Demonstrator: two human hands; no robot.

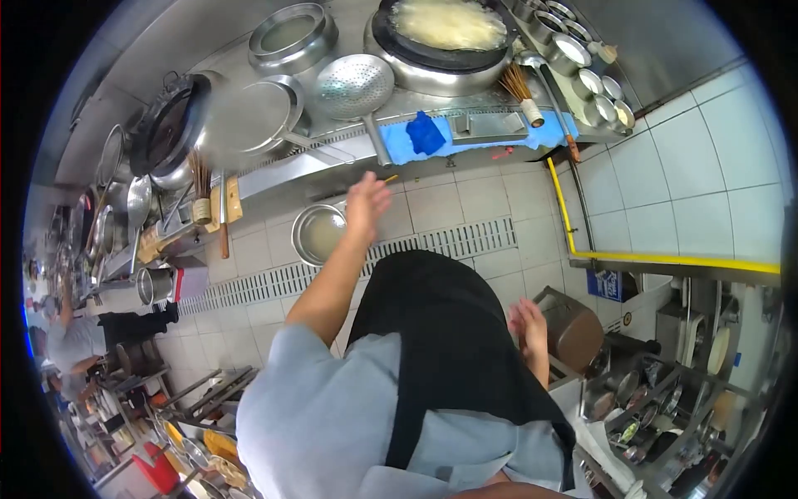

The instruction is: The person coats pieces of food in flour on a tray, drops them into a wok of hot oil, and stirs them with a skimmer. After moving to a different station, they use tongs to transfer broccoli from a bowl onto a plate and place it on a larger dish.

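Skimmer (pixel 355 86) could get knocked off, b/c its handle end sits at the surface's (pixel 351 37) front edge, near the L hand (pixel 366 205); it lies L of the big wok (pixel 411 50), so a bump might also splash the wok's pale contents; bowl points away from the person, handle back & slightly R, long axis roughly front-to-back; L grip open, nothing visible in it; R hand (pixel 529 326) loosely open, apparently empty.

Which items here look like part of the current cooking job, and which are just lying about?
Likely in the job:
foaming wok
perforated skimmer, nearest the left hand

Apparently just lying about:
crumpled blue cloth
bamboo brush right of the cloth
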